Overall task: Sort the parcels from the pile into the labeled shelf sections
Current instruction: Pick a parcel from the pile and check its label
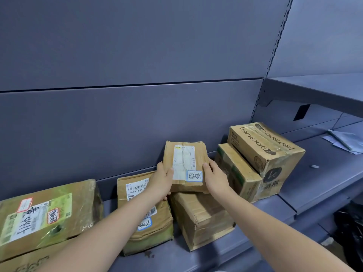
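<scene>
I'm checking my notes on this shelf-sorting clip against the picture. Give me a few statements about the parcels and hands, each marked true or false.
1. Both hands hold the small flat brown cardboard parcel with the white shipping label. True: the left hand and right hand grip its two sides.
2. That parcel lies flat on the grey metal shelf. False: its lower end sits over the plain brown taped box.
3. The brown box printed "kemenci" is the one furthest left. False: it stands at the right, partly on top of the green-banded cardboard box.
4. The large greenish box with red-edged stickers is at the left. True.
</scene>
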Tool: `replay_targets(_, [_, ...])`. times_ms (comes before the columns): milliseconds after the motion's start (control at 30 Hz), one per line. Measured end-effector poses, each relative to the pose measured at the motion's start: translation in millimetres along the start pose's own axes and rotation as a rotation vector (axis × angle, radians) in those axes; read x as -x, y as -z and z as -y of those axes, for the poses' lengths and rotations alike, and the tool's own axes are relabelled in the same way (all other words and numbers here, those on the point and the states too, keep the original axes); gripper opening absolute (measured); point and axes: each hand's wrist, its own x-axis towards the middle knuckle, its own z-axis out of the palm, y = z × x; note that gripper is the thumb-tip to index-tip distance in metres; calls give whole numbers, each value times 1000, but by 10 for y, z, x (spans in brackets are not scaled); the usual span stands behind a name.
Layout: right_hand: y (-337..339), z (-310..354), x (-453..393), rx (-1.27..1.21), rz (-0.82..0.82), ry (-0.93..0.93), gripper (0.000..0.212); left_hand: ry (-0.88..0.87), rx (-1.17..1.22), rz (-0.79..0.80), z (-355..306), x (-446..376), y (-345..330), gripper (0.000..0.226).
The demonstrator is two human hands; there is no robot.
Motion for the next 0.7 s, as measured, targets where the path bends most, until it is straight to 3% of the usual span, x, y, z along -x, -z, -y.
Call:
replay_targets(567, [-42, -114, 261, 77, -69, 284, 27, -88, 93, -168, 196, 453, -27, 34])
replay_targets(700, [26, -116, 405, 61, 25, 339, 22, -54, 102, -230, 245, 699, -84, 34])
